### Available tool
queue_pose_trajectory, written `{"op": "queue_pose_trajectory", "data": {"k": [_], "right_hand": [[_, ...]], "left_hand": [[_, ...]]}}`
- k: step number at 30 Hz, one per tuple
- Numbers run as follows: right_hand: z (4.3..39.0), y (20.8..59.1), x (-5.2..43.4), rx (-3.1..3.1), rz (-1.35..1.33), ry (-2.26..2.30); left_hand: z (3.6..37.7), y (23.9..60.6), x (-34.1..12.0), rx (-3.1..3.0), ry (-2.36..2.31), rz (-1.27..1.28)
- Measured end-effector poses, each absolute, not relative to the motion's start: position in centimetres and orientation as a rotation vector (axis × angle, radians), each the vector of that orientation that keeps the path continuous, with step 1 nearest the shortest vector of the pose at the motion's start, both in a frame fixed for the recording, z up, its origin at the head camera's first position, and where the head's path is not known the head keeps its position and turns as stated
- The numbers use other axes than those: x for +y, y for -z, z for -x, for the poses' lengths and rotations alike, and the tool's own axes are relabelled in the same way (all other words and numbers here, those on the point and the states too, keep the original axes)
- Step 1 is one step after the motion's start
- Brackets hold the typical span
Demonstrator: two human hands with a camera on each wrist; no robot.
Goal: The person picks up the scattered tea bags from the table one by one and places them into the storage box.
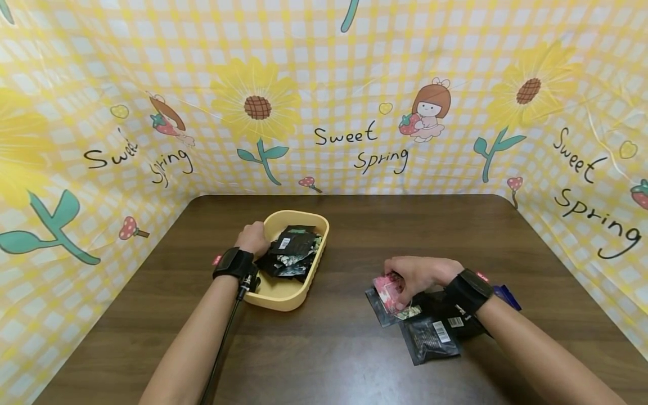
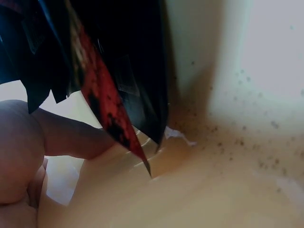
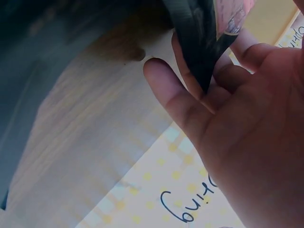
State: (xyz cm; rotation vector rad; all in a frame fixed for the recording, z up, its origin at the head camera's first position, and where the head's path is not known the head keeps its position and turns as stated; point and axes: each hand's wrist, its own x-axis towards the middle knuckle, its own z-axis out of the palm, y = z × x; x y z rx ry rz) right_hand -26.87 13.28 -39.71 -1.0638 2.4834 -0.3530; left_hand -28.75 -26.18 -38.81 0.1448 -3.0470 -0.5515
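Observation:
A yellow tray (image 1: 281, 304) on the brown table holds a heap of black packets (image 1: 292, 253). My left hand (image 1: 251, 239) is at the tray's left rim, fingers down inside it. In the left wrist view one finger (image 2: 71, 137) lies straight under the edge of the black packets (image 2: 118, 57), over the tray floor (image 2: 213, 190). My right hand (image 1: 417, 274) pinches a pink and red packet (image 1: 387, 289) just above a pile of black packets (image 1: 430, 337) on the table. In the right wrist view its fingers (image 3: 190, 95) hold a black packet (image 3: 194, 38) together with the pink packet (image 3: 232, 14).
A dark blue item (image 1: 506, 295) pokes out behind my right wrist. The brown table (image 1: 329, 360) is walled on three sides by a yellow checked cloth (image 1: 354, 112) with sunflowers and "Sweet Spring" lettering.

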Motion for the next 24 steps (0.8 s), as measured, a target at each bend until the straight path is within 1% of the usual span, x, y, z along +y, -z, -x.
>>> {"op": "queue_pose_trajectory", "data": {"k": [9,24], "right_hand": [[27.08,38.98,13.52,2.504,0.999,0.381],[27.21,38.86,14.18,2.494,1.017,0.454]], "left_hand": [[28.95,38.95,-26.27,-3.044,0.536,-0.141],[28.95,38.97,-26.10,-3.051,0.530,-0.160]]}}
